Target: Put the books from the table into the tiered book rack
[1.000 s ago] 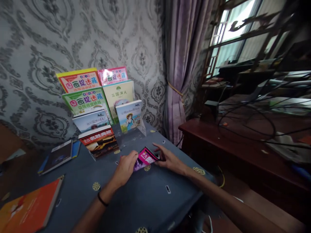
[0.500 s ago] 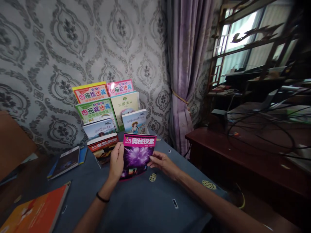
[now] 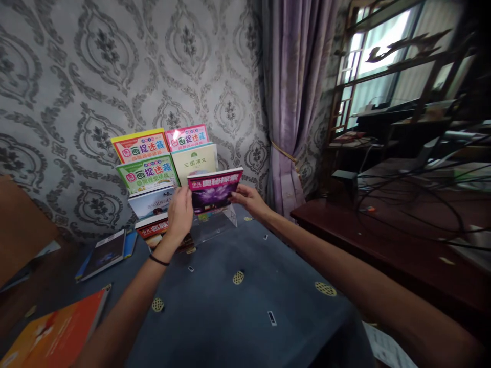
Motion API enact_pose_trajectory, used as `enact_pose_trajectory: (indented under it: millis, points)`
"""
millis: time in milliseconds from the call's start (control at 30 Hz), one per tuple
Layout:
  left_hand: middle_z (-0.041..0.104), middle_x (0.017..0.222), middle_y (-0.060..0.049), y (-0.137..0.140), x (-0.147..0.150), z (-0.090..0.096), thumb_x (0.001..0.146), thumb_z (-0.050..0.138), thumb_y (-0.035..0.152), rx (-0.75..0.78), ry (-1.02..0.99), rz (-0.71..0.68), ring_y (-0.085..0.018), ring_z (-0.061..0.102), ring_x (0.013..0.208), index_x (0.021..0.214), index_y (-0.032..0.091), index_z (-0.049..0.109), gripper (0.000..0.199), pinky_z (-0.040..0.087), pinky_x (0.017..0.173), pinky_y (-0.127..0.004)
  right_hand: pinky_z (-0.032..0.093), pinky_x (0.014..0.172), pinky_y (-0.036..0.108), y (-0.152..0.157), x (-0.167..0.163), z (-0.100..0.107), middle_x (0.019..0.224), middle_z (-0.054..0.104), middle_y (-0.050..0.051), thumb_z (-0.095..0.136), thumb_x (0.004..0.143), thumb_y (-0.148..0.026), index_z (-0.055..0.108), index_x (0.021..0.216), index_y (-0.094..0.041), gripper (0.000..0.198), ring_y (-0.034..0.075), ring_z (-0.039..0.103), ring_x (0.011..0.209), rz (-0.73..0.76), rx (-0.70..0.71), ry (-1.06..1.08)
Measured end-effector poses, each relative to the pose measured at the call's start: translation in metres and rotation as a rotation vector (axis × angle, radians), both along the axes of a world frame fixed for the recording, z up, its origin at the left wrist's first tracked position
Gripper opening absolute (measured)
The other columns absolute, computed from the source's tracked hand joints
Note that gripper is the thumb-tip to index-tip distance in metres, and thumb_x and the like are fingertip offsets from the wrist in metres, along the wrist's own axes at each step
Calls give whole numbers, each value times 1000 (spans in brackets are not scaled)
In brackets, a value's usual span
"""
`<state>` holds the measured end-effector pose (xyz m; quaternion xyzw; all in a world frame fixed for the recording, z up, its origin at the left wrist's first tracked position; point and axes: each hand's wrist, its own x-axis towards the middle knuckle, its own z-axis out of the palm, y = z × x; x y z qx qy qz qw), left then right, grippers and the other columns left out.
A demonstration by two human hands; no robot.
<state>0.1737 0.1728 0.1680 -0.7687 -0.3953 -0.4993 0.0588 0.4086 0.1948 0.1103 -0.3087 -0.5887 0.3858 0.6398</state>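
Between my two hands a purple book (image 3: 214, 192) with a pink title band hangs above the table, its top edge tipped toward the wall. My left hand (image 3: 181, 210) closes on its left edge, and my right hand (image 3: 249, 199) pinches the right edge. Below it shows a clear plastic stand (image 3: 215, 229). Propped in tiers behind and to the left are a cream book (image 3: 196, 161), a pink book (image 3: 186, 137), a yellow-topped book (image 3: 141, 147), a green book (image 3: 149, 173), a blue-white book (image 3: 151, 202) and a red-banded book (image 3: 148, 232), partly hidden by my left hand.
On the blue tablecloth (image 3: 215, 317) an orange book (image 3: 57, 329) lies at front left. A dark book (image 3: 104, 254) rests on a blue one behind it. A cardboard box (image 3: 23, 230) stands far left. At right, a dark red desk (image 3: 345, 230) carries tangled cables.
Both hands have lifted the purple book up and away toward the wall, and it now tilts back. The clear stand under it has come into view; the blue-white book behind is now covered.
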Motion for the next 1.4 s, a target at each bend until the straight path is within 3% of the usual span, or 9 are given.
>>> enact_pose_trajectory:
  millis: [100,233,700,933,1133,1400]
  points:
    - [56,82,-5,10,-4,13,99,34,23,34,20,69,-21,56,82,77,21,49,27,45,79,-33,52,81,34,14,-2,18,84,66,1,79,69,-49,65,90,-21,38,17,64,79,-4,57,-28]
    - [57,82,-5,17,-7,19,98,35,21,26,24,77,-20,59,82,78,21,51,26,47,79,-33,53,80,34,25,-6,25,84,64,1,77,70,-49,64,92,-21,38,17,64,79,-15,94,-48]
    - [63,92,-8,22,-2,17,95,42,18,-7,148,119,-24,61,92,91,18,58,16,49,85,-36,54,87,38,48,-7,7,87,66,2,79,67,-56,65,95,-22,46,18,65,80,-13,84,19]
    - [68,93,-9,31,0,14,91,46,15,-36,160,147,-26,64,91,97,18,59,15,51,87,-40,55,81,35,62,-4,-2,82,64,0,80,67,-52,64,90,-22,41,16,65,76,-26,63,12]
    - [71,98,-14,40,6,11,90,43,13,-106,163,184,-29,68,94,116,15,54,28,52,87,-42,56,76,33,72,-1,-8,78,64,-1,79,68,-48,63,90,-22,38,16,65,73,-33,16,-14]
    - [72,88,-21,49,19,7,86,42,8,-190,199,280,-34,72,90,145,1,28,61,53,85,-45,58,68,34,88,-1,-21,76,62,0,71,78,-33,60,88,-21,19,16,66,65,-124,-50,-122]
